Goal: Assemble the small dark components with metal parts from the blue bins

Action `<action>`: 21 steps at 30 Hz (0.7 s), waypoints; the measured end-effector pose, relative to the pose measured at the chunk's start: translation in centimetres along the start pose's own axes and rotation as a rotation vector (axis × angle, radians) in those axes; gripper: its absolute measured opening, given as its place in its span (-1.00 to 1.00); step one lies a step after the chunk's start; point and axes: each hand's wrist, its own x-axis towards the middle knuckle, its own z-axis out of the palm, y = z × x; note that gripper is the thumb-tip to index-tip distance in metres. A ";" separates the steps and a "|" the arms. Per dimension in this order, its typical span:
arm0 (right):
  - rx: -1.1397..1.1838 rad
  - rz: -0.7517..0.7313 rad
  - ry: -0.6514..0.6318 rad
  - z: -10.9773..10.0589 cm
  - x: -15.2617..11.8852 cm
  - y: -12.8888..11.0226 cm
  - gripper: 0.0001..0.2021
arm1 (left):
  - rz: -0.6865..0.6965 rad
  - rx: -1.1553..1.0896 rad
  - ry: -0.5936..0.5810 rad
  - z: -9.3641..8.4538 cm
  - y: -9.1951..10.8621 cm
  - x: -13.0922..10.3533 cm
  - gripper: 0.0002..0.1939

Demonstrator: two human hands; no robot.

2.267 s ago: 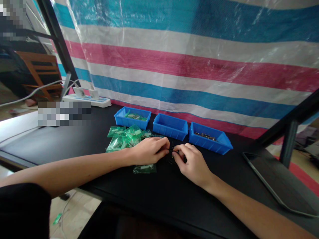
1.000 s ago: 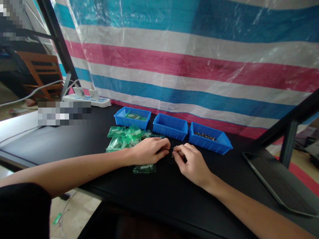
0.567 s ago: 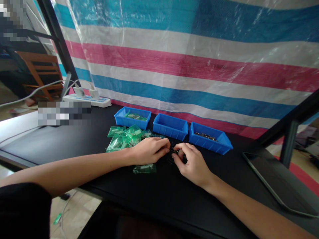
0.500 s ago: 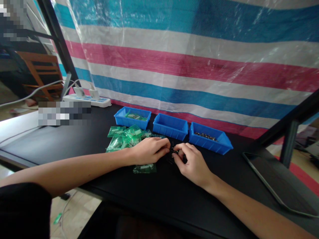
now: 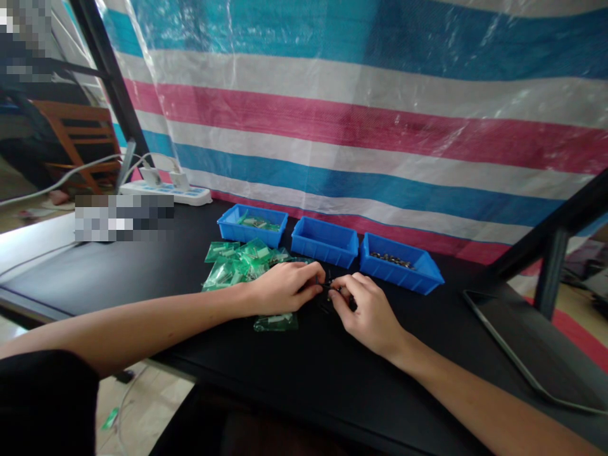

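My left hand (image 5: 284, 286) and my right hand (image 5: 368, 310) meet fingertip to fingertip over the black table (image 5: 118, 272), both pinching a small dark part (image 5: 329, 288) that is too small to make out. A heap of small green plastic bags (image 5: 240, 263) lies under and behind my left hand, and one green bag (image 5: 275, 322) lies just below it. Three blue bins stand behind the hands: the left bin (image 5: 252, 223) holds some green bags, the middle bin (image 5: 325, 240) shows no contents, the right bin (image 5: 399, 262) holds small dark metal pieces.
A striped tarp (image 5: 361, 120) hangs behind the bins. A white power strip (image 5: 164, 189) with plugs lies at the back left. A dark tablet (image 5: 534, 349) rests at the right near a black frame post (image 5: 550, 266). A wooden chair (image 5: 76, 136) stands beyond the left side.
Almost nothing has changed: both hands stay joined at the same spot, with only small finger movements around the dark part.
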 end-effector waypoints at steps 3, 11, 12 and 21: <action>-0.003 0.000 -0.014 -0.2 0.1 -0.1 -0.89 | 0.028 0.021 -0.007 -0.1 0.0 0.1 -0.92; 0.027 -0.001 -0.015 -0.3 0.1 -0.2 -0.88 | 0.051 0.037 -0.009 -0.1 -0.1 0.0 -0.90; 0.031 -0.004 -0.009 -0.3 0.1 -0.2 -0.92 | 0.050 0.040 -0.011 -0.1 -0.1 0.1 -0.89; 0.024 -0.025 0.013 0.0 -0.1 0.1 -0.95 | 0.048 0.063 -0.025 -0.2 0.0 0.2 -0.86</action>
